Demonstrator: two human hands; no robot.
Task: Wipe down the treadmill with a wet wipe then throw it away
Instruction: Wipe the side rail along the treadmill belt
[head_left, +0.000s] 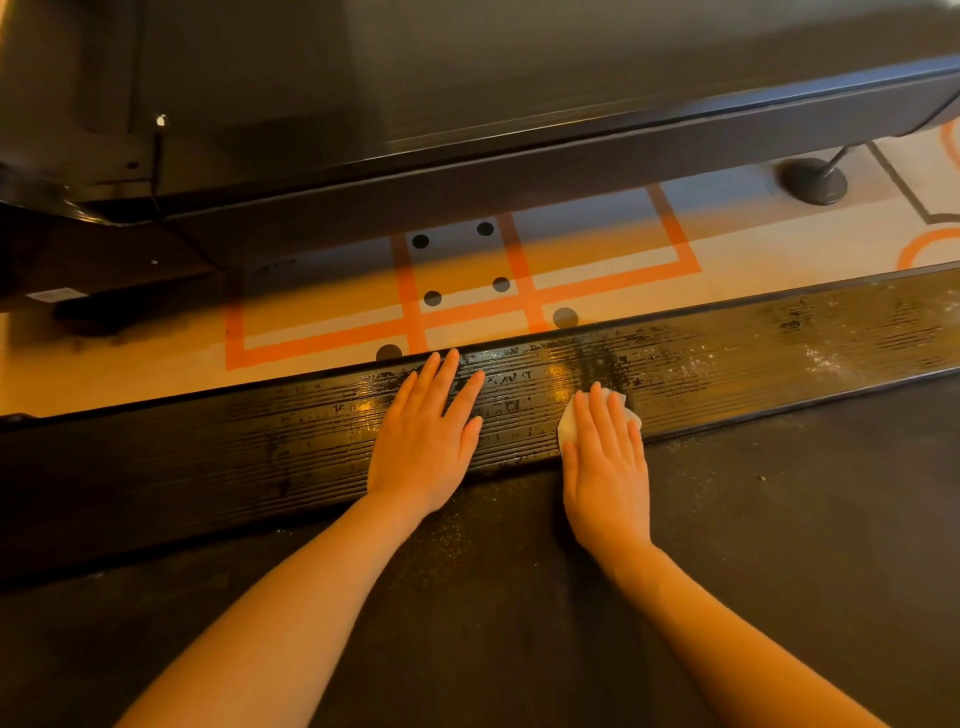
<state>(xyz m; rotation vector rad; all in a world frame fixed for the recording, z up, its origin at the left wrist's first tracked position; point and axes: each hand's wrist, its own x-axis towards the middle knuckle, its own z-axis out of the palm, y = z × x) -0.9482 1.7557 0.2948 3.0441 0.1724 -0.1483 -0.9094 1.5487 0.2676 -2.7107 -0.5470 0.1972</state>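
Treadmill side rail (727, 353), black and ribbed, is wiped toward its dusty right end. White wet wipe (569, 423) is pressed flat beneath the straight-fingered right hand (605, 467); the left hand (426, 447) is braced flat, empty.

You'll find no readable text here, the small white label (52, 295) at far left is too blurred.

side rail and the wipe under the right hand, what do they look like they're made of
Side rail: looks like ribbed hard plastic or coated metal, black, glossy where wet; fine lengthwise grooves, scuffed patches. Wipe: thin white nonwoven cloth, soft and crumpled beneath the right hand.
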